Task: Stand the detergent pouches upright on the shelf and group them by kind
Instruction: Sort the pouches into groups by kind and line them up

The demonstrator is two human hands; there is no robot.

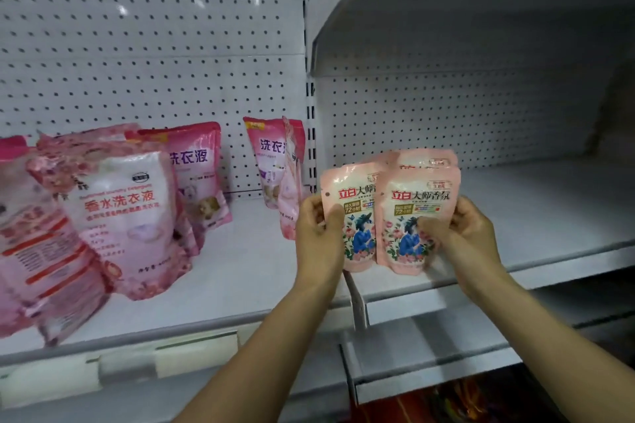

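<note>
Now at the grouping step: a shopworker's left hand and right hand hold a small stack of pale pink pouches, each grip clamped on an outer edge, thumbs pressed to the fronts. At least three matching pouches show, fanned and upright, their bottoms at the front lip of the right-hand shelf. The next move, by the look of it, calls for squaring the stack and setting it down so it stands unaided. Beyond the left grip, two magenta pouches lean together near the upright post. Further out to that side, larger pink-and-white pouches slump against more magenta ones. Behind everything runs white pegboard backing; the shelf past the right grip lies in shadow under another shelf.
</note>
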